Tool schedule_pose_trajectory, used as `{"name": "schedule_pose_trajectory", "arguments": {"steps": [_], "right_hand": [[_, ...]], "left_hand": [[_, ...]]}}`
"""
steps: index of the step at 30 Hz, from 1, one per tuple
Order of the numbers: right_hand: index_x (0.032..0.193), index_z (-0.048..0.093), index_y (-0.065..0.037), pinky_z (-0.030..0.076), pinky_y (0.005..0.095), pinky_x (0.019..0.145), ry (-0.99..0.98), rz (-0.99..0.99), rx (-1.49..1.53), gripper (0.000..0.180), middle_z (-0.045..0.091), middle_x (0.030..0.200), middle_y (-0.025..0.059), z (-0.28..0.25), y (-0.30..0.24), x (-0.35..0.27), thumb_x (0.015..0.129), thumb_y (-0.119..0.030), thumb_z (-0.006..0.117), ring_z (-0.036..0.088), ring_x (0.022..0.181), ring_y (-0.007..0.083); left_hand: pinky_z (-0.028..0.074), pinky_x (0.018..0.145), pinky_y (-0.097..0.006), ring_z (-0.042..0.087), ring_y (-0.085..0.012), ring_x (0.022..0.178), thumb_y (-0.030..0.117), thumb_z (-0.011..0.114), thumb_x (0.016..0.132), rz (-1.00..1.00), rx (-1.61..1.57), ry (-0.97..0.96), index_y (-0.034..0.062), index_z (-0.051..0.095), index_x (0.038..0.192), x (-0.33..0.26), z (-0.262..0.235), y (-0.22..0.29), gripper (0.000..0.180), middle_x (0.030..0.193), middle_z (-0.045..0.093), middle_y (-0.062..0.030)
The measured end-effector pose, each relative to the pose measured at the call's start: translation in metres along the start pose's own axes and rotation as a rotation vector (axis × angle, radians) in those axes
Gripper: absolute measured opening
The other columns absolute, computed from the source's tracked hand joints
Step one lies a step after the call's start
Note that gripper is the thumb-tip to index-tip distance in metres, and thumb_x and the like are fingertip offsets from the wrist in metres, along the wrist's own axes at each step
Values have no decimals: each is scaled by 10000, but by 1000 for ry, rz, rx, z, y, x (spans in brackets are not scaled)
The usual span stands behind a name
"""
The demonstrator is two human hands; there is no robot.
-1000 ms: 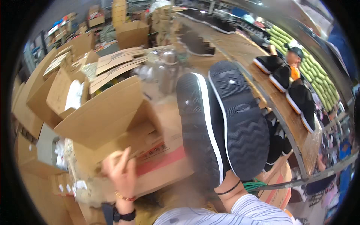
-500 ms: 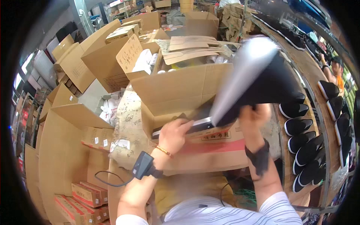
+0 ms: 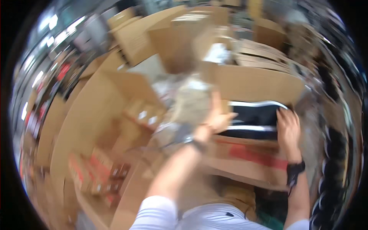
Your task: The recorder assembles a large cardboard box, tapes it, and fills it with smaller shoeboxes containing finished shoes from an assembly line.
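Observation:
Two black cloth shoes (image 3: 255, 115) with white sole edges lie side by side in an open cardboard shoe box (image 3: 264, 82). My right hand (image 3: 289, 128) is at the right end of the shoes, its fingers bent over the end of the farther one; where the fingertips press is partly hidden. At the box's left end is my left hand (image 3: 219, 117), smeared by motion. Its fingers point up along the box wall and its thumb stands apart toward the shoes; it is open, holding nothing.
A large open carton (image 3: 96, 115) stands at the left, with closed shoe boxes (image 3: 99, 172) inside. More cartons (image 3: 170, 46) stand farther back. Flat cardboard pieces (image 3: 264, 53) lie behind the shoe box. On the right, a blurred rack holds dark shoes (image 3: 334, 161).
The shoe that my right hand held raised and tilted now lies in the box. My left hand has moved off the shoe to the box's left end. The view has swung left.

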State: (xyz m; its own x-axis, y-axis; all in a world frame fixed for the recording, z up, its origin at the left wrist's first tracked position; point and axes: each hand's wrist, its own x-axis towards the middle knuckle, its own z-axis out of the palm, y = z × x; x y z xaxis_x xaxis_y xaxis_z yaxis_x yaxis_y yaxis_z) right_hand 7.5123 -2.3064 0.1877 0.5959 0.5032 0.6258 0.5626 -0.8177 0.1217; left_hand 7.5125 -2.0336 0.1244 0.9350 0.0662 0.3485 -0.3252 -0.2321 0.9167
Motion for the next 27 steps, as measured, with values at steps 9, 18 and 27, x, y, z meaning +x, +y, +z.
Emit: {"name": "schedule_pose_trajectory", "arguments": {"steps": [9, 18, 27], "right_hand": [[1051, 536, 11, 342, 344, 917, -29, 53, 149, 269, 468, 1157, 153, 14, 13, 25, 787, 11, 479, 435, 1072, 313], [1028, 547, 26, 417, 331, 834, -19, 518, 423, 238, 568, 1018, 172, 0, 112, 18, 842, -111, 491, 552, 967, 265], [1235, 392, 42, 352, 266, 913, -511, 725, 1229, 410, 472, 1204, 114, 50, 161, -40, 874, -130, 482, 457, 1091, 195]], "left_hand": [[311, 960, -396, 368, -411, 1119, 80, 731, 630, 103, 328, 52, 164, -243, 1321, -1, 3, 20, 1198, 1223, 332, -281], [338, 927, -399, 410, -378, 1069, 96, 734, 622, -10, 422, 59, 73, -85, 1351, -11, -4, 33, 1096, 1148, 411, -232], [381, 835, -361, 458, -242, 1022, 80, 546, 690, 438, 186, 295, 177, 635, 600, -20, -20, -12, 160, 841, 586, -8]]}}
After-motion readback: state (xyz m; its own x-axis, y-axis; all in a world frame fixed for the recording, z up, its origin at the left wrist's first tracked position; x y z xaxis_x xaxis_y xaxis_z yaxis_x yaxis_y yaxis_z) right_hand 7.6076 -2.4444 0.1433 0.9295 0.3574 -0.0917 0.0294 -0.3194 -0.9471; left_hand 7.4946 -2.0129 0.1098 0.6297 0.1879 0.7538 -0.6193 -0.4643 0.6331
